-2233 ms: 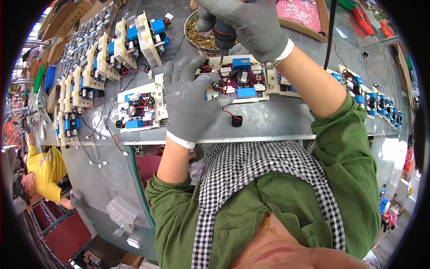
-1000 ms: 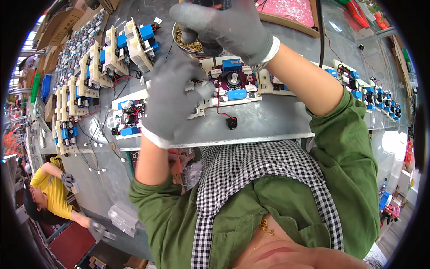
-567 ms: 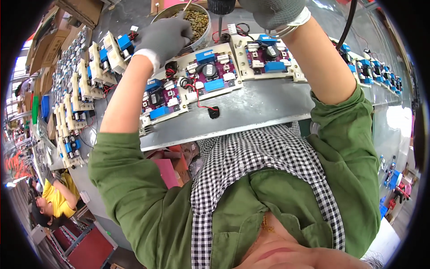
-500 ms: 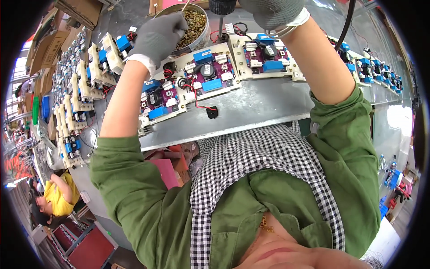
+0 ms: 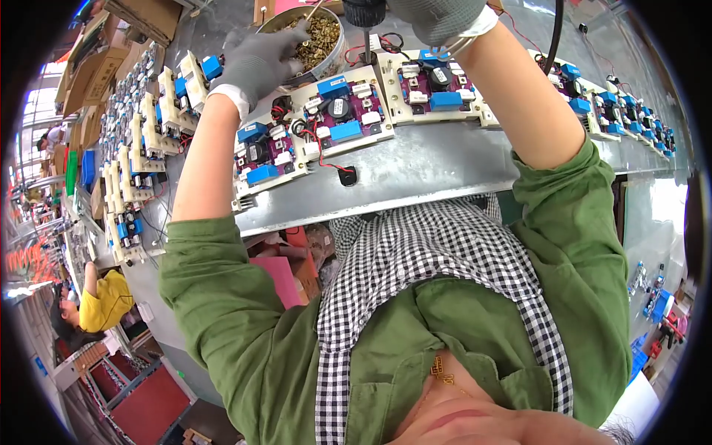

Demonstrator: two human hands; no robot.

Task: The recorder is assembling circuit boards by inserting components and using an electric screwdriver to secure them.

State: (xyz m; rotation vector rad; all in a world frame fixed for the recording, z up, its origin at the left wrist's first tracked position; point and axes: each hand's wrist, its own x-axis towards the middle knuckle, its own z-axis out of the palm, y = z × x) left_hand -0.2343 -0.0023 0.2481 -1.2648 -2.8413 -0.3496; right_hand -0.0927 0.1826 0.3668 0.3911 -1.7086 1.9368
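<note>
Circuit-board assemblies on upright cream frames (image 5: 169, 115) stand in a row left of the worker's left hand (image 5: 259, 63), blue parts already on them. That grey-gloved hand, fingers loosely spread, hovers at the near-left rim of a metal bowl (image 5: 331, 69) of brass-coloured screws (image 5: 320, 41); I can't see anything in it. Below it lies a left-hand assembly (image 5: 259, 152), then a middle assembly (image 5: 340, 110), whose red-wired black part (image 5: 347, 176) rests loose on the table (image 5: 415, 167), so that one looks unfinished to me. A power screwdriver (image 5: 363, 11) points down just left of the right hand (image 5: 437, 18); that hand's grip is cut off, so I can't tell its hold. A right-hand assembly (image 5: 440, 78) lies below it, more beyond; which screws are in is too small to judge.
</note>
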